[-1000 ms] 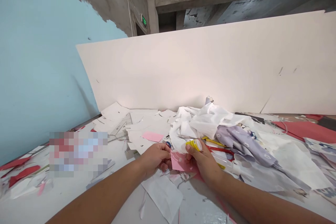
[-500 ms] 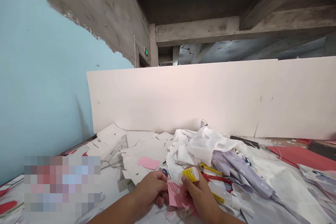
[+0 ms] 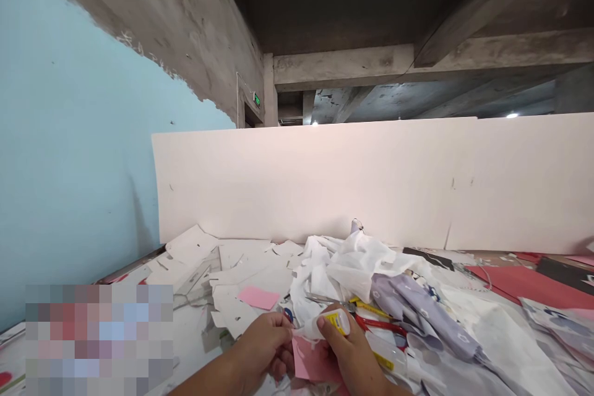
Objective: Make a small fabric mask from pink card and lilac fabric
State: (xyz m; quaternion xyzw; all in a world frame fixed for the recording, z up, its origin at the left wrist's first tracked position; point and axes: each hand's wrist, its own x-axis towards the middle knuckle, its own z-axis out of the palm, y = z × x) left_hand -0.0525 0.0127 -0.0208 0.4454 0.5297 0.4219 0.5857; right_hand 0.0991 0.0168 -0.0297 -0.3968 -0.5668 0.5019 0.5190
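Note:
My left hand (image 3: 268, 346) pinches the left edge of a small pink sheet of paper (image 3: 312, 360). In my right hand (image 3: 353, 346) is a white squeeze glue bottle with a yellow label (image 3: 338, 322). The bottle lies nearly sideways, its narrow end pointing left across the top edge of the sheet, close to my left fingertips. Whitish streaks mark the upper part of the paper. Just right of my right hand rest red-handled scissors (image 3: 378, 324), a yellow cutter (image 3: 371, 308) and another clear bottle with a yellow label (image 3: 386, 356).
Another pink piece (image 3: 258, 297) lies on white paper scraps (image 3: 241, 269). Crumpled white cloth (image 3: 359, 258) and lavender fabric (image 3: 422, 309) are heaped at centre right. Red sheets (image 3: 515, 284) lie far right. A white board (image 3: 301, 185) stands behind; the left corner is pixelated.
My right hand has turned the glue bottle flatter, so its white body now shows across the top of the pink paper. The surroundings have shifted slightly down and left in view.

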